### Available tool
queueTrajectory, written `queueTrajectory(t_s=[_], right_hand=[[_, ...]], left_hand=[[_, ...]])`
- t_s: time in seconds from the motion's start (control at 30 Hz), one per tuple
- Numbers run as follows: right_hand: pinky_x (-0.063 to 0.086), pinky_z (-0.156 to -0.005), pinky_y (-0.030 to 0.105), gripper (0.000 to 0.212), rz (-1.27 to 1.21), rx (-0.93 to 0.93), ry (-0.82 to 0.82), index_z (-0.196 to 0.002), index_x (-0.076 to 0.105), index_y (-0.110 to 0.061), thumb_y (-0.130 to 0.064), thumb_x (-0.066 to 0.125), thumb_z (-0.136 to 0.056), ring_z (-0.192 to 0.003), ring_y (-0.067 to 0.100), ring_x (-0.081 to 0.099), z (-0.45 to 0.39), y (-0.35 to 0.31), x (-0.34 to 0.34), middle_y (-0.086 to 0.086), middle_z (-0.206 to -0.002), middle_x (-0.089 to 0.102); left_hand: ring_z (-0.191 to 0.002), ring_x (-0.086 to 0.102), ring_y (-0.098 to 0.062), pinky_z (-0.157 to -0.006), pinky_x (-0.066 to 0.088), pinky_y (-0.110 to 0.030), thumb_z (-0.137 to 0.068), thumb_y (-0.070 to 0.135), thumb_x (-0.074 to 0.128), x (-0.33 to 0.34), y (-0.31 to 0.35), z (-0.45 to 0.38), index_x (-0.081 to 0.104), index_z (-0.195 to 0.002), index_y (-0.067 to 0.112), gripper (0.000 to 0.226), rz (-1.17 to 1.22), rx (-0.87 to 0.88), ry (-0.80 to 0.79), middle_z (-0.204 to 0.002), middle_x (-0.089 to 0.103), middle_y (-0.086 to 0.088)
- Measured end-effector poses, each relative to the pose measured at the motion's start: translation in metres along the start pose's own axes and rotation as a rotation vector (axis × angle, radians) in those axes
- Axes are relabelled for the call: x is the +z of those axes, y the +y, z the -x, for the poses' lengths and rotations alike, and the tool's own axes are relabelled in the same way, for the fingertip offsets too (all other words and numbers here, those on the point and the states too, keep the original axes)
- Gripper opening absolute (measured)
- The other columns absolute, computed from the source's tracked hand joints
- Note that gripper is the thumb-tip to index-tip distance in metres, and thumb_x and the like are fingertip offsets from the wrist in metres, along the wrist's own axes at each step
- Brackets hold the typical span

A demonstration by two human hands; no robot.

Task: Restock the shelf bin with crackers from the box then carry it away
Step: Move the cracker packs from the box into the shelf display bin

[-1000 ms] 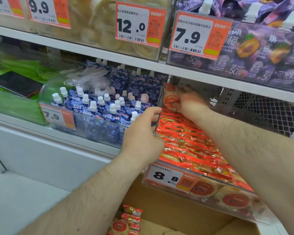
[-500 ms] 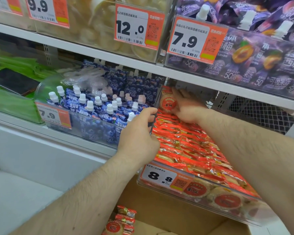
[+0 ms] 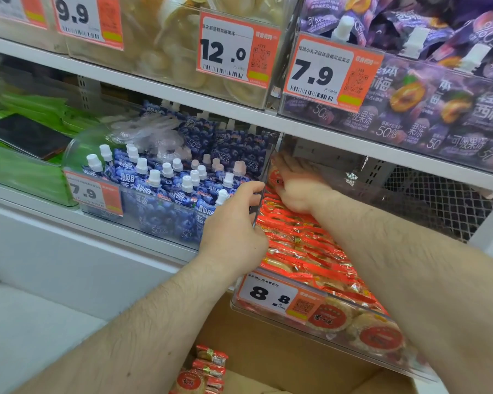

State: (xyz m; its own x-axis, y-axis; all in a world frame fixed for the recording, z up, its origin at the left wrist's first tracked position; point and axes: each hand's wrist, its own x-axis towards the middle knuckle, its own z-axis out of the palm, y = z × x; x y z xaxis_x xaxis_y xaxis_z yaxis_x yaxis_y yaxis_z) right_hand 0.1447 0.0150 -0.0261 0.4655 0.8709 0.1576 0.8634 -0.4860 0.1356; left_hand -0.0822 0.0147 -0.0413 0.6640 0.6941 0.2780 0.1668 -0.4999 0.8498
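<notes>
A clear shelf bin (image 3: 296, 332) with an 8.8 price tag juts out from the lower shelf, tilted down toward me. Red-wrapped cracker packs (image 3: 305, 251) fill it in rows. My left hand (image 3: 234, 226) grips the bin's left wall, fingers curled over its top edge. At the back of the bin, under the upper shelf, my right hand (image 3: 299, 186) lies blurred on the rearmost packs, fingers stretched out and pressing on them. Below stands an open cardboard box (image 3: 268, 351) with a few cracker packs (image 3: 208, 368) in its left corner.
To the left sits a bin of blue spouted pouches (image 3: 165, 194), then a green bin with a dark flat device (image 3: 26, 135) on it. The upper shelf edge (image 3: 296, 123) hangs close over my right hand. Wire mesh (image 3: 439, 200) backs the shelf on the right.
My right hand has settled lower and flatter onto the rear cracker packs. My left hand keeps its grip on the bin wall.
</notes>
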Motion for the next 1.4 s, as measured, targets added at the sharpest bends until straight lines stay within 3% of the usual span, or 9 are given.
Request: queueTrajectory(t_s=[0.33, 0.47, 0.57, 0.67, 0.8, 0.9, 1.07, 1.2, 1.4], right_hand=[[-0.004, -0.118, 0.043, 0.085, 0.002, 0.038, -0.004, -0.152, -0.014, -0.036, -0.03, 0.05, -0.095, -0.149, 0.018, -0.011, 0.012, 0.012, -0.025, -0.01, -0.16, -0.017], [0.0, -0.119, 0.045, 0.079, 0.023, -0.015, 0.066, -0.154, -0.006, -0.028, -0.033, 0.048, -0.096, -0.15, 0.019, -0.006, 0.042, 0.002, -0.042, -0.005, -0.163, -0.009], [0.012, -0.117, 0.045, 0.074, -0.016, -0.064, 0.162, -0.155, 0.007, -0.021, -0.034, 0.049, -0.095, -0.148, 0.022, 0.009, 0.073, -0.013, -0.049, 0.0, -0.162, 0.01], [0.024, -0.11, 0.043, 0.064, -0.174, -0.103, 0.243, -0.152, 0.023, -0.018, -0.029, 0.049, -0.094, -0.14, 0.025, 0.028, 0.11, -0.028, -0.053, 0.004, -0.155, 0.032], [0.036, -0.103, 0.046, 0.051, -0.31, -0.143, 0.376, -0.137, 0.048, -0.012, -0.029, 0.047, -0.089, -0.125, 0.029, 0.046, 0.155, -0.047, -0.046, 0.007, -0.136, 0.054], [0.046, -0.082, 0.048, 0.036, -0.29, -0.25, 0.553, -0.112, 0.064, -0.008, -0.023, 0.047, -0.085, -0.097, 0.035, 0.059, 0.182, -0.06, -0.035, 0.01, -0.107, 0.066], [0.036, -0.059, 0.039, 0.015, -0.228, -0.561, 0.741, -0.074, 0.067, -0.003, -0.009, 0.054, -0.078, -0.064, 0.029, 0.051, 0.231, -0.088, 0.001, 0.012, -0.071, 0.06], [0.045, -0.06, 0.034, 0.017, -0.572, -0.356, 0.418, -0.075, 0.066, -0.008, -0.013, 0.05, -0.076, -0.066, 0.026, 0.056, 0.255, -0.113, 0.083, 0.005, -0.071, 0.06], [0.051, -0.076, 0.028, 0.027, -0.689, 0.346, -0.487, -0.106, 0.066, -0.02, -0.02, 0.047, -0.087, -0.101, 0.027, 0.064, 0.24, -0.154, 0.214, 0.005, -0.106, 0.07]], left_hand=[[-0.086, 0.055, 0.01, -0.067, 0.046, -0.017, -0.087, 0.004, 0.061, -0.003, -0.002, -0.001, 0.033, -0.142, 0.036, 0.07, 0.085, 0.037, -0.068, -0.112, 0.051, 0.024], [-0.107, 0.052, -0.004, -0.084, 0.052, -0.03, -0.084, 0.011, 0.064, -0.008, 0.002, 0.001, 0.029, -0.146, 0.032, 0.074, 0.092, 0.039, -0.054, -0.131, 0.047, 0.013], [-0.102, 0.048, -0.007, -0.089, 0.048, -0.032, -0.079, 0.015, 0.065, -0.01, 0.005, 0.008, 0.042, -0.131, 0.029, 0.059, -0.016, 0.18, 0.038, -0.118, 0.044, 0.011], [-0.077, 0.047, -0.005, -0.07, 0.046, -0.029, -0.077, 0.016, 0.064, -0.016, 0.007, 0.019, 0.047, -0.099, 0.03, 0.031, -0.1, 0.334, 0.067, -0.093, 0.045, 0.014], [-0.061, 0.048, 0.0, -0.058, 0.036, -0.023, -0.07, 0.023, 0.061, -0.025, 0.001, 0.04, 0.049, -0.08, 0.03, 0.017, -0.148, 0.391, -0.086, -0.07, 0.052, 0.012], [-0.058, 0.052, -0.001, -0.056, 0.038, -0.021, -0.068, 0.027, 0.06, -0.031, -0.011, 0.059, 0.054, -0.074, 0.03, 0.009, -0.243, 0.388, -0.288, -0.063, 0.058, 0.01], [-0.063, 0.054, -0.011, -0.06, 0.045, -0.026, -0.07, 0.031, 0.054, -0.025, -0.041, 0.077, 0.05, -0.072, 0.031, 0.005, -0.445, 0.307, -0.627, -0.066, 0.057, 0.009], [-0.082, 0.057, -0.013, -0.076, 0.049, -0.027, -0.083, 0.026, 0.061, -0.021, -0.062, 0.081, 0.057, -0.092, 0.032, 0.012, -0.658, 0.126, -0.893, -0.087, 0.063, 0.011], [-0.095, 0.058, -0.009, -0.086, 0.049, -0.025, -0.089, 0.027, 0.059, -0.019, -0.091, 0.071, 0.057, -0.122, 0.026, 0.034, -0.721, -0.094, -1.025, -0.112, 0.063, 0.011]])
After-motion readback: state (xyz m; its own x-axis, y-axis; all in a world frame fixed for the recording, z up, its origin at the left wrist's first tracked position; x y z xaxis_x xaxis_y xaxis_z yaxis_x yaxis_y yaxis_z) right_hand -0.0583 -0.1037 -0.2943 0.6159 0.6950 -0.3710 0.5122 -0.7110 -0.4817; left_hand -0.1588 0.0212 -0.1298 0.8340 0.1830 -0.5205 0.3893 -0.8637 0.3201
